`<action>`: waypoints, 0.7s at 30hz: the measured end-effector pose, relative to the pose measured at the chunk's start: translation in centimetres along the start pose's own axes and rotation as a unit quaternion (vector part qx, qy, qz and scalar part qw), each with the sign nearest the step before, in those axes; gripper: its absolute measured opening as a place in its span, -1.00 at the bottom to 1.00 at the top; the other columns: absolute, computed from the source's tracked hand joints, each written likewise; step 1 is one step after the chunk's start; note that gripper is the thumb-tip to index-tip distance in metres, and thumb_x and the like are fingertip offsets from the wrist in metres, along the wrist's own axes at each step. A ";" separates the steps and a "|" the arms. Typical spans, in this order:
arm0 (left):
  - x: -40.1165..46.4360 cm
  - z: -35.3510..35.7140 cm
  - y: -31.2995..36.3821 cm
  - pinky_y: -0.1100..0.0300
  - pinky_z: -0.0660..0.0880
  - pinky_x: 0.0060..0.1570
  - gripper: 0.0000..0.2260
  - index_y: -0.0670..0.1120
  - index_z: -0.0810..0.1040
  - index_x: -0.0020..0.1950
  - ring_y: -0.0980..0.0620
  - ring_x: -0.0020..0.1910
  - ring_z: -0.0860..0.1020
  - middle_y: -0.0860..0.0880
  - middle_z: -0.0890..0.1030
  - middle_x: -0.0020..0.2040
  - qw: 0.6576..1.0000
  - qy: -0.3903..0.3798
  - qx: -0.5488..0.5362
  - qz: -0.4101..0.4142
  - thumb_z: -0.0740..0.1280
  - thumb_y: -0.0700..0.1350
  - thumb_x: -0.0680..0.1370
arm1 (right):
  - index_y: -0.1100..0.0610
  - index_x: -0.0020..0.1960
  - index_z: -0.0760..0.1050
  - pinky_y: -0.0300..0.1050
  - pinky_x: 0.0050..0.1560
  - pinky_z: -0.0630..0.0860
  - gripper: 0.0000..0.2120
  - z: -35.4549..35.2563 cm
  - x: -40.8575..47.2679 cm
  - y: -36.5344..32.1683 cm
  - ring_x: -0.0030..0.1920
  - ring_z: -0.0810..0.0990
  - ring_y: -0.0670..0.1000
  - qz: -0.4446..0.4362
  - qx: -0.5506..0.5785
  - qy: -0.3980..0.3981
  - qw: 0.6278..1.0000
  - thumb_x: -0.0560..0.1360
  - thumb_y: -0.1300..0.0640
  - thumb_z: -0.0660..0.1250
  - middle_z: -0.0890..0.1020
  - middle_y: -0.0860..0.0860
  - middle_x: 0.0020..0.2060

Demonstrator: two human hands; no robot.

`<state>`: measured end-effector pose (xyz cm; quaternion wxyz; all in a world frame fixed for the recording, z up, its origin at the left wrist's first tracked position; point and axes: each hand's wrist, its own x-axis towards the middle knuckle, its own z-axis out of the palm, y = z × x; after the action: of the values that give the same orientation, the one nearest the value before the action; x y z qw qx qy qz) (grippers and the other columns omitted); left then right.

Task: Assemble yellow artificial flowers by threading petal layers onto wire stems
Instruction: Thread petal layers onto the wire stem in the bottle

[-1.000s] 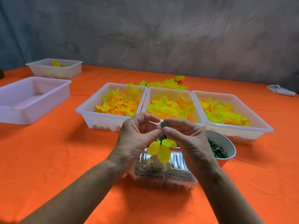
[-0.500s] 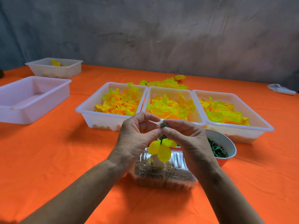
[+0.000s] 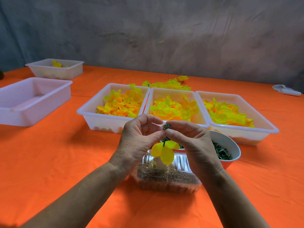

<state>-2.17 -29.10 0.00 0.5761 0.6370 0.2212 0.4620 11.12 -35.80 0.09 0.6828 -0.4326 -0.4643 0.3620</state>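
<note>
Yellow three-lobed fabric petal layer [image 3: 162, 151] threaded on thin green wire stem [image 3: 165, 140], above clear plastic container [image 3: 181, 180]; left hand [image 3: 138, 142] and right hand [image 3: 194, 145] both pinch the stem. Three white plastic petal trays [image 3: 105, 120].

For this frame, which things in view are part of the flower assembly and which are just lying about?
In use:
- left hand and right hand, pinching the wire stem
- yellow petal layer on that stem
- three petal trays
- bowl of green pieces
- clear container

Lying about:
- empty white tray
- far small tray
- white object at far right
</note>
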 end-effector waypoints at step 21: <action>0.0 0.0 0.0 0.23 0.59 -0.20 -0.77 -0.03 0.59 -0.14 0.06 -0.24 0.65 -0.03 0.68 -0.28 1.000 0.007 0.009 -0.001 0.50 -0.08 0.24 | 0.08 -0.15 0.69 -0.29 -0.18 0.54 -0.83 -0.2 -0.1 -0.3 -0.18 0.67 -0.06 -0.009 -0.019 -0.022 1.000 0.26 0.19 0.47 0.71 0.04 -0.22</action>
<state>-2.21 -29.14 -0.01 0.5691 0.6390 0.2296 0.4638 11.25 -36.05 0.27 0.6675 -0.4333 -0.4895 0.3564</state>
